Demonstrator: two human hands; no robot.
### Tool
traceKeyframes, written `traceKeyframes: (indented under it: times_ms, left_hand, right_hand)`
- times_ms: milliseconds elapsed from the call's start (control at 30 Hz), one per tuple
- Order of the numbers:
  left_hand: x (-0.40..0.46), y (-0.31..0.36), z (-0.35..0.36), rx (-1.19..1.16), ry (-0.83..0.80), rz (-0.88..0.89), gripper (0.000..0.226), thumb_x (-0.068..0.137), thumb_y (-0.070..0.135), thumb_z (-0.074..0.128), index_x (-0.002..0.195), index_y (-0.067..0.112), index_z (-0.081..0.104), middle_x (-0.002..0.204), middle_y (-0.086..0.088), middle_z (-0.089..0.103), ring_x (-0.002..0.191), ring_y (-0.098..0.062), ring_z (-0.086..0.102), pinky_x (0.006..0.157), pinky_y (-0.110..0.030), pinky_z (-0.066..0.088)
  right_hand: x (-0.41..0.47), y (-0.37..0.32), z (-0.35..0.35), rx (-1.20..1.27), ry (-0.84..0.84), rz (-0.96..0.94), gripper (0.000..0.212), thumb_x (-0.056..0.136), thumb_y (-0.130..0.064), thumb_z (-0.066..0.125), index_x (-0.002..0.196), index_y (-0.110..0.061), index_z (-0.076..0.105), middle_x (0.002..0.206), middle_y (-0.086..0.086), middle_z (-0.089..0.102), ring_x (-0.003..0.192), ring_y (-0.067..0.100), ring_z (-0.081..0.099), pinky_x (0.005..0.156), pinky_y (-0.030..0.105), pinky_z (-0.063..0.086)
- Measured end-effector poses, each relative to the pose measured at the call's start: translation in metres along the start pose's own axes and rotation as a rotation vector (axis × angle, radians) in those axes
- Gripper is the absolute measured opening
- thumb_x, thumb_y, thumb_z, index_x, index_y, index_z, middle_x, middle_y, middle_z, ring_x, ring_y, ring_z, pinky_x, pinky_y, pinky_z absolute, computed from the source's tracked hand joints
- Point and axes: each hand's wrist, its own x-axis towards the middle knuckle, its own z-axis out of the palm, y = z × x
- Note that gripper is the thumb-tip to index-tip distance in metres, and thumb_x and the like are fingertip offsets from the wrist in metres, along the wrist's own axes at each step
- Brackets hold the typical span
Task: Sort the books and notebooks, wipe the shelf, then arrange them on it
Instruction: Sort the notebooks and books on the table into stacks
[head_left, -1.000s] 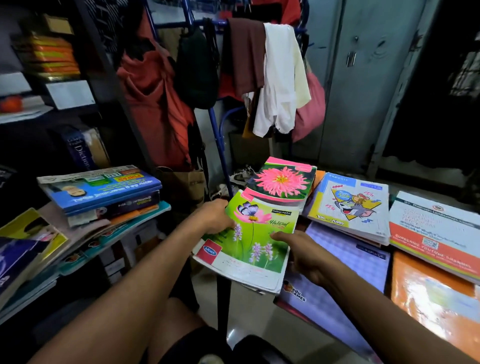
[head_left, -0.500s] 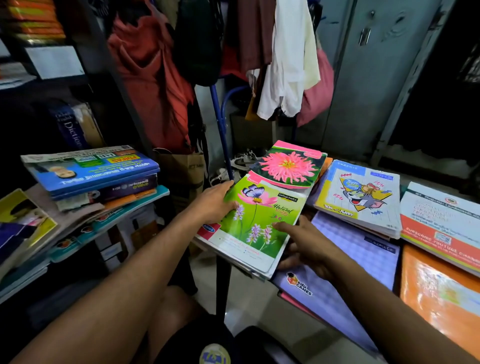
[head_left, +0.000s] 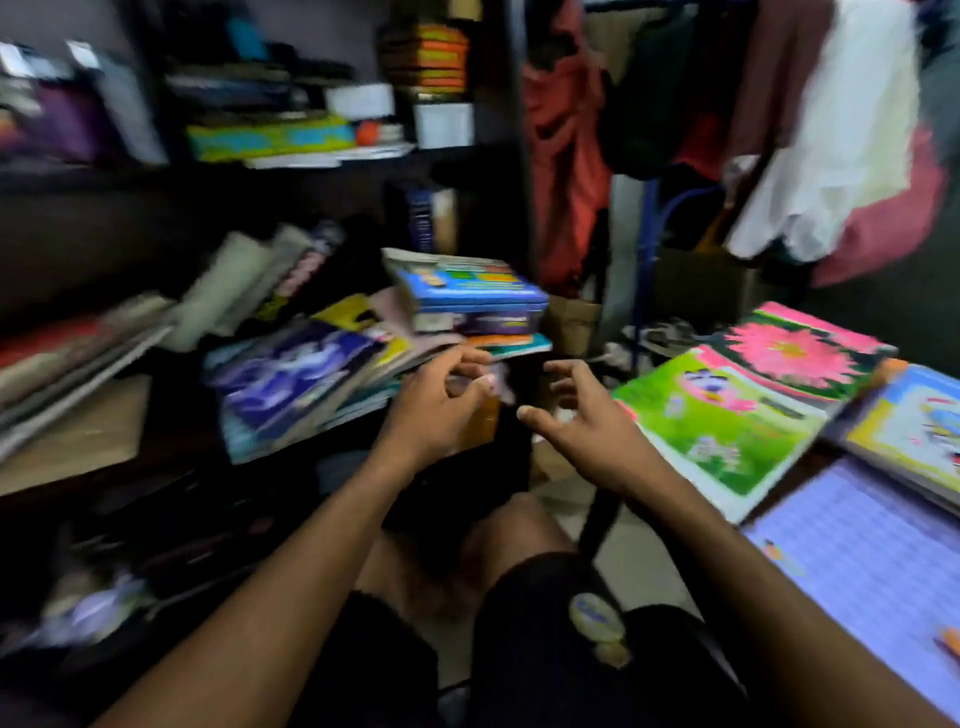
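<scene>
Dark shelving (head_left: 498, 156) fills the left of the view, badly smeared by motion, with hanging clothes (head_left: 831, 130) behind and a counter (head_left: 810, 457) of sorted notebooks on the right. A second ago both hands were on the green flower notebook (head_left: 722, 431), squaring it against the pink flower notebook (head_left: 795, 348); now they have let it go, and it lies flat on the counter just in front of and partly over the pink one, with the lilac grid notebook (head_left: 857, 551) nearer the camera. The view has swung left toward the shelf. Both hands hang in the air between counter and shelf, holding nothing: the left hand (head_left: 436, 415) has its fingers loosely curled with the thumb near the forefinger, and the right hand (head_left: 576, 421) is spread, fingers apart and slightly bent. Just beyond them sits the blue book stack (head_left: 467, 296) on the shelf's edge, with a purple-covered magazine (head_left: 291, 379) slumped beside it over a slanting heap of others. I judge that one item has been sorted onto the counter and the next pick is being lined up, most likely from the blue stack or the loose heap. Plenty of material remains on the shelf, so sorting looks unfinished and wiping cannot start yet. That heap overhangs and leans, so pulling from it carelessly could spill it.
</scene>
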Motion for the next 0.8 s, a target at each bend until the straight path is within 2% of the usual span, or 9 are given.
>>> traceKeyframes:
  times_ms: [100, 200, 300, 367, 500, 633, 700, 767, 800]
  left_hand:
    - [-0.055, -0.035, -0.080, 0.092, 0.296, -0.071, 0.014, 0.090, 0.033, 0.064, 0.102, 0.030, 0.069, 0.096, 0.008, 0.074, 0.083, -0.011, 0.071, 0.079, -0.029, 0.056]
    - [-0.108, -0.070, -0.133, 0.220, 0.592, -0.112, 0.012, 0.092, 0.026, 0.065, 0.103, 0.030, 0.068, 0.098, 0.007, 0.072, 0.085, -0.011, 0.068, 0.083, -0.035, 0.056]
    - [-0.139, -0.105, -0.159, 0.159, 0.764, -0.205, 0.028, 0.093, 0.017, 0.068, 0.117, 0.029, 0.062, 0.114, -0.001, 0.067, 0.096, -0.019, 0.066, 0.086, -0.043, 0.056]
    - [-0.140, -0.118, -0.161, 0.110, 0.764, -0.236, 0.040, 0.093, 0.014, 0.070, 0.130, 0.023, 0.057, 0.128, -0.004, 0.061, 0.108, -0.023, 0.064, 0.087, -0.042, 0.056]
    - [-0.130, -0.131, -0.158, -0.034, 0.628, -0.237, 0.048, 0.096, 0.016, 0.067, 0.141, 0.023, 0.051, 0.138, -0.002, 0.058, 0.120, -0.014, 0.061, 0.093, -0.039, 0.055]
    - [-0.134, -0.140, -0.151, -0.063, 0.488, -0.220, 0.054, 0.097, 0.009, 0.065, 0.146, 0.022, 0.047, 0.145, 0.002, 0.054, 0.127, -0.013, 0.057, 0.100, -0.036, 0.051]
    - [-0.135, -0.143, -0.150, -0.070, 0.456, -0.214, 0.057, 0.097, 0.005, 0.063, 0.148, 0.022, 0.045, 0.148, 0.003, 0.053, 0.129, -0.012, 0.055, 0.101, -0.034, 0.051]
    - [-0.135, -0.146, -0.151, -0.079, 0.442, -0.214, 0.059, 0.098, 0.003, 0.061, 0.150, 0.022, 0.043, 0.150, 0.003, 0.051, 0.132, -0.012, 0.054, 0.102, -0.034, 0.051]
    - [-0.134, -0.147, -0.152, -0.079, 0.440, -0.209, 0.060, 0.097, 0.002, 0.061, 0.151, 0.023, 0.042, 0.151, 0.003, 0.050, 0.132, -0.012, 0.054, 0.102, -0.034, 0.051]
  right_hand:
    - [0.006, -0.043, 0.063, 0.072, -0.185, -0.066, 0.058, 0.080, -0.049, 0.075, 0.127, -0.023, 0.052, 0.118, 0.006, 0.062, 0.107, 0.019, 0.063, 0.101, 0.041, 0.050]
    - [0.003, -0.074, 0.116, 0.104, -0.296, -0.085, 0.048, 0.088, -0.035, 0.076, 0.127, -0.019, 0.053, 0.112, 0.005, 0.059, 0.102, 0.019, 0.060, 0.099, 0.038, 0.050]
    - [0.006, -0.098, 0.161, 0.085, -0.387, -0.104, 0.048, 0.090, -0.035, 0.075, 0.130, -0.022, 0.051, 0.113, 0.005, 0.059, 0.105, 0.020, 0.061, 0.097, 0.036, 0.050]
    - [0.008, -0.108, 0.181, 0.053, -0.408, -0.137, 0.049, 0.089, -0.037, 0.075, 0.130, -0.023, 0.050, 0.113, 0.004, 0.060, 0.105, 0.020, 0.062, 0.098, 0.037, 0.050]
    - [0.006, -0.127, 0.210, 0.013, -0.417, -0.188, 0.044, 0.090, -0.032, 0.075, 0.126, -0.020, 0.051, 0.104, 0.002, 0.061, 0.099, 0.019, 0.062, 0.083, 0.029, 0.048]
    - [0.009, -0.121, 0.219, 0.048, -0.263, -0.150, 0.041, 0.089, -0.032, 0.074, 0.119, -0.023, 0.048, 0.090, -0.008, 0.063, 0.085, 0.006, 0.062, 0.073, 0.027, 0.048]
    - [0.017, -0.113, 0.214, 0.182, -0.164, -0.025, 0.042, 0.089, -0.033, 0.074, 0.117, -0.023, 0.046, 0.092, -0.003, 0.067, 0.087, 0.010, 0.066, 0.081, 0.036, 0.054]
    - [0.026, -0.109, 0.208, 0.393, -0.149, 0.118, 0.039, 0.091, -0.028, 0.072, 0.118, -0.022, 0.045, 0.099, 0.003, 0.068, 0.094, 0.018, 0.068, 0.090, 0.047, 0.058]
    - [0.029, -0.107, 0.206, 0.472, -0.170, 0.156, 0.036, 0.093, -0.024, 0.071, 0.118, -0.022, 0.045, 0.101, 0.005, 0.067, 0.095, 0.020, 0.068, 0.090, 0.047, 0.059]
